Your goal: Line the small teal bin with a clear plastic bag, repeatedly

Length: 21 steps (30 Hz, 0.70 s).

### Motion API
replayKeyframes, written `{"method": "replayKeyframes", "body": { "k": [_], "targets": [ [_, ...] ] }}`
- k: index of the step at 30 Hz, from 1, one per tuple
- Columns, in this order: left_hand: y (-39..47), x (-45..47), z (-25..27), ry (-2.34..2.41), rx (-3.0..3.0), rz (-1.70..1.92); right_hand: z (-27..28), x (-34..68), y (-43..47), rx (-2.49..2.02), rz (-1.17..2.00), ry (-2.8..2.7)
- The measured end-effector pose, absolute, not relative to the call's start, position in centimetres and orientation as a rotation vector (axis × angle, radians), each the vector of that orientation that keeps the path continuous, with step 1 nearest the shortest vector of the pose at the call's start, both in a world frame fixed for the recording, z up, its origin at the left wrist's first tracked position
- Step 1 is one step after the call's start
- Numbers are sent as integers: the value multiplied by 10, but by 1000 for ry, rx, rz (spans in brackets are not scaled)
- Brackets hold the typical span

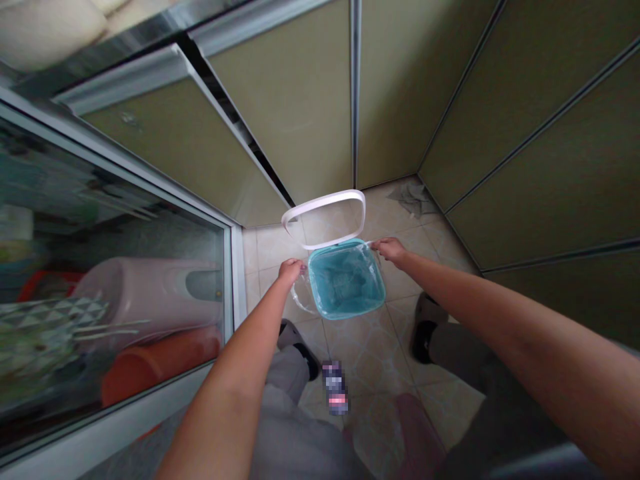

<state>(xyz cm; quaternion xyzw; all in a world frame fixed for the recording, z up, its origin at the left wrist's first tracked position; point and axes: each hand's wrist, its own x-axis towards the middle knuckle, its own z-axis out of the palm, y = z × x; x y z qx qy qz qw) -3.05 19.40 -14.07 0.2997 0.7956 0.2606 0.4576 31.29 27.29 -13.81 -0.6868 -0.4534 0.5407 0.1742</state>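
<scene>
A teal trash can [381,288] stands on the tiled floor, lined with a clear plastic bag [300,303]. Part of the bag hangs loosely over the can's left side. My left hand [291,270] pinches the bag's edge at the left of the rim. On the opposite side, my right hand [390,249] is closed on the bag's edge, near the back right corner. A white rim ring [334,195] is tilted up behind the can, apparently joined at its back edge. Inside the can I see only the liner and the teal walls.
Beige cabinets [300,87] line the back and right. A glass door [233,280] at left shows pink and orange containers behind it. A grey cloth [415,199] lies in the far corner. A pixelated item [335,387] is between my feet.
</scene>
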Motion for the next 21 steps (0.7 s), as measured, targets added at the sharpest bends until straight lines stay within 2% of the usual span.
{"method": "replayKeyframes", "body": {
  "k": [6, 21],
  "targets": [
    [196, -22, -148, 1852, 619, 687, -143, 305, 271, -1854, 1823, -948],
    [207, -17, -161, 1847, 610, 659, -165, 307, 291, -1961, 1723, -1096]
  ]
}}
